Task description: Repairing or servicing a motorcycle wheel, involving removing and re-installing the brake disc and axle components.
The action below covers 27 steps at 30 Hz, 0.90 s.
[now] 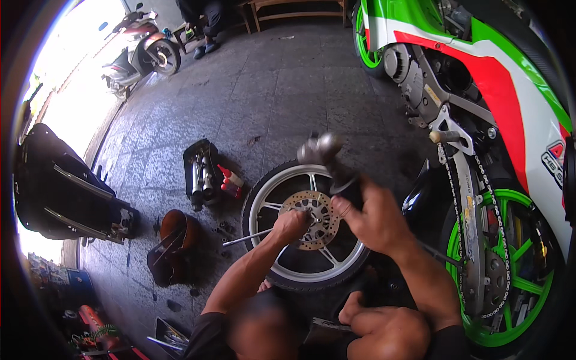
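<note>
A silver spoked wheel [268, 189] with a black tyre lies flat on the floor before me, a gold-toned drilled brake disc [329, 231] at its centre. My left hand [291, 226] is closed over the hub, gripping a long silver rod [245, 238] that sticks out leftward across the rim. My right hand [378, 219] holds a hammer [323, 148] by its dark handle, raised above the wheel's far right side. Its metal head is smeared by motion. What the rod's inner end touches is hidden under my left hand.
Left of the wheel are a dark tray [203, 174] of metal parts, a red-and-white bottle [230, 181] and a brown container [179, 229]. A motorcycle with a green rear wheel [450, 240] stands close on my right. A scooter [143, 57] and a seated person's legs [207, 30] are farther back.
</note>
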Motion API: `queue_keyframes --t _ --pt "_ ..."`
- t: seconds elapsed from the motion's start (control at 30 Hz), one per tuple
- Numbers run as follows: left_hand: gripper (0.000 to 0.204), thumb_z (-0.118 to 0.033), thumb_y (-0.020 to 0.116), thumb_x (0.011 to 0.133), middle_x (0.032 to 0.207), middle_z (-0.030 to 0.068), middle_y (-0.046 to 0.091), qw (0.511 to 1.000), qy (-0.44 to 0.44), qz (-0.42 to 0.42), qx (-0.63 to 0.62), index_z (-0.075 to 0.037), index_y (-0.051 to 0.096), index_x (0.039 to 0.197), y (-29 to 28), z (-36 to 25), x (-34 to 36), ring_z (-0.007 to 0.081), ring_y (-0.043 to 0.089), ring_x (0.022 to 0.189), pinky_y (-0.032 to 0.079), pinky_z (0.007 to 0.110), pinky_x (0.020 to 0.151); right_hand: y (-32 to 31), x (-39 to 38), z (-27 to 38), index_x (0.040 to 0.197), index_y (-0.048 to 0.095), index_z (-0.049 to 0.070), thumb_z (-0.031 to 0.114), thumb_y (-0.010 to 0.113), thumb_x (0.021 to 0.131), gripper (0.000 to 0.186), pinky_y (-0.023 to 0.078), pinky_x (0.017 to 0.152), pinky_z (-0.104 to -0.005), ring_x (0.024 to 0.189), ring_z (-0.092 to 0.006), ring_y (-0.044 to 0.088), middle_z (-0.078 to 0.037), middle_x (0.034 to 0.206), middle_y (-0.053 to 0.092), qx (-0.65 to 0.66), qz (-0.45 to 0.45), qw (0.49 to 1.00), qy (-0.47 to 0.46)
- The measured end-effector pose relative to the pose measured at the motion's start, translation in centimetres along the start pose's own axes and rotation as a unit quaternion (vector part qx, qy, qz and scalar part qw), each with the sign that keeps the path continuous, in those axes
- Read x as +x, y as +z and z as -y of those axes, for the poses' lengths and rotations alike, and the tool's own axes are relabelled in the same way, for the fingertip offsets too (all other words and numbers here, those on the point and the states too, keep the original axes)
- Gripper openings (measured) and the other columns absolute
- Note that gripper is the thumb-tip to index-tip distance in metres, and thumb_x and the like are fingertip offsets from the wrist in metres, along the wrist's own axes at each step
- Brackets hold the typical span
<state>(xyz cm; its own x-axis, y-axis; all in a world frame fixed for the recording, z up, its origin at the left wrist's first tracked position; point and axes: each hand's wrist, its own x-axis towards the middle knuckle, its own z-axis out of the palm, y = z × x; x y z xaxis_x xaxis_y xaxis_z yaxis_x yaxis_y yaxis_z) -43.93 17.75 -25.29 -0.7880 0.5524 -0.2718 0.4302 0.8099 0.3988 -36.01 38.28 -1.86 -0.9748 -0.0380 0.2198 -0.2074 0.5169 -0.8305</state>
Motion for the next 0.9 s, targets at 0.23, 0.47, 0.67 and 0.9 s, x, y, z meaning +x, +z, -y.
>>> queue_keyframes --t 0.23,0.47,0.67,0.9 --pt "0.033 -0.035 0.054 0.096 0.087 0.0212 0.072 0.999 -0.052 -0.012 0.005 -0.008 0.071 0.096 -0.2 -0.9 0.6 0.0388 0.071 0.080 0.056 0.050 0.069 -0.4 -1.2 0.1 0.106 0.056 -0.002 0.024 0.066 0.092 0.032 0.053 0.070 -0.0453 0.081 -0.0447 0.069 -0.025 0.084 0.068 0.060 0.018 0.996 -0.062" --pt "0.027 -0.029 0.055 0.093 0.090 0.0206 0.072 0.995 -0.089 -0.037 -0.017 -0.010 0.071 0.105 -1.4 -1.0 -0.6 0.0392 0.071 0.084 0.057 0.049 0.073 4.5 -1.4 -4.8 0.106 0.062 -0.006 0.036 0.067 0.089 0.046 0.053 0.081 -0.0491 0.094 -0.0480 0.065 -0.032 0.093 0.067 -0.148 0.138 0.967 0.157" --pt "0.033 -0.035 0.057 0.094 0.089 0.0214 0.072 0.997 -0.071 -0.012 -0.038 -0.006 0.072 0.096 -0.7 0.0 -0.8 0.0390 0.071 0.084 0.056 0.049 0.075 -1.2 0.0 2.2 0.104 0.062 -0.004 0.023 0.070 0.088 0.033 0.053 0.078 -0.0422 0.091 -0.0385 0.071 -0.026 0.091 0.070 0.006 0.034 0.999 0.022" --pt "0.034 -0.036 0.057 0.094 0.089 0.0221 0.071 0.999 -0.046 0.000 -0.007 -0.005 0.072 0.097 -0.9 0.2 0.1 0.0392 0.071 0.084 0.056 0.049 0.075 0.5 -0.2 0.4 0.107 0.060 0.000 0.024 0.065 0.092 0.029 0.053 0.073 -0.0460 0.079 -0.0441 0.068 -0.024 0.086 0.068 0.060 0.023 0.996 -0.062"
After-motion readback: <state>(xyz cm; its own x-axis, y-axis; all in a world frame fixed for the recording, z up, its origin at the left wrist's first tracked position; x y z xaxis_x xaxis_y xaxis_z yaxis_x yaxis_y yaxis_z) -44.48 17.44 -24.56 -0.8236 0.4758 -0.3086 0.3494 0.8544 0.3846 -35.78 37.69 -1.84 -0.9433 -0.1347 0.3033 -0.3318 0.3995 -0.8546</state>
